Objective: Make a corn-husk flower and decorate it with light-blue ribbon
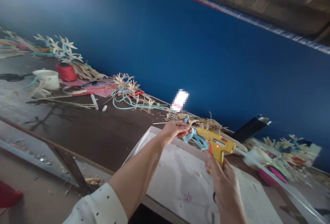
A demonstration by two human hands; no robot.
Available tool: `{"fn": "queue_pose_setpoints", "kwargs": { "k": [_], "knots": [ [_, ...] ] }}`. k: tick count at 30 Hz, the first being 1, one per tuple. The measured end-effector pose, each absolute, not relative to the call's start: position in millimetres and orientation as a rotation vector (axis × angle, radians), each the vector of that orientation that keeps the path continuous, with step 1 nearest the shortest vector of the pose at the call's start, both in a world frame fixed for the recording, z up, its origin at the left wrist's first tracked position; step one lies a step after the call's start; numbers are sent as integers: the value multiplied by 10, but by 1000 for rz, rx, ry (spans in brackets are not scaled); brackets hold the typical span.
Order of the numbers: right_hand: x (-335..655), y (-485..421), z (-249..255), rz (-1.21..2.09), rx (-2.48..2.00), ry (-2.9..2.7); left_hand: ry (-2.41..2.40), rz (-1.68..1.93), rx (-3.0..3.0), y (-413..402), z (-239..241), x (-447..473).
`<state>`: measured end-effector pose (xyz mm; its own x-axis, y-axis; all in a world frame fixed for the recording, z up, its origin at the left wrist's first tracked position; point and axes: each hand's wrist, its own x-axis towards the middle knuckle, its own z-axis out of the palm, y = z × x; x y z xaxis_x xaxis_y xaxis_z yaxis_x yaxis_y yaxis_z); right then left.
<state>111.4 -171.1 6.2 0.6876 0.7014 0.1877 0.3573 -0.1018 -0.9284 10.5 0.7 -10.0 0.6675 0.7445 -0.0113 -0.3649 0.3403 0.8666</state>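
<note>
My right hand (pixel 223 177) is wrapped round the handle of a yellow hot glue gun (pixel 216 142), whose small orange light is lit. A long translucent glue stick (pixel 279 179) runs out of its back end. My left hand (pixel 173 131) pinches a pale dried-husk piece (pixel 192 123), with the gun's nozzle close to it. Whether they touch is too small to tell. Curled light-blue ribbon (pixel 200 142) lies behind and between both hands. Beneath them is a shallow white box (pixel 175 169) with pink handwritten figures.
Along the blue wall (pixel 144 45) lie husk flowers (pixel 126 81), blue cords (pixel 121 105) and dry husks (pixel 211 124). A white cup (pixel 48 79) and red thread cone (pixel 67 72) stand left. A dark flask (pixel 251 127) and a pink bowl (pixel 272 175) are at right.
</note>
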Motion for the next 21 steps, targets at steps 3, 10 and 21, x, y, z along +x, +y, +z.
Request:
{"fn": "queue_pose_setpoints", "kwargs": {
  "k": [3, 10, 21],
  "knots": [
    [1111, -1722, 94, 385, -1672, -838, 440, 750, 983, 0, -83, 91],
    [1137, -1755, 126, 407, -1622, -804, 423, 748, 1003, 5, -99, 103],
    [1335, -1903, 14, 338, -1529, -721, 479, 778, 1071, 15, -102, 98]
  ]
}}
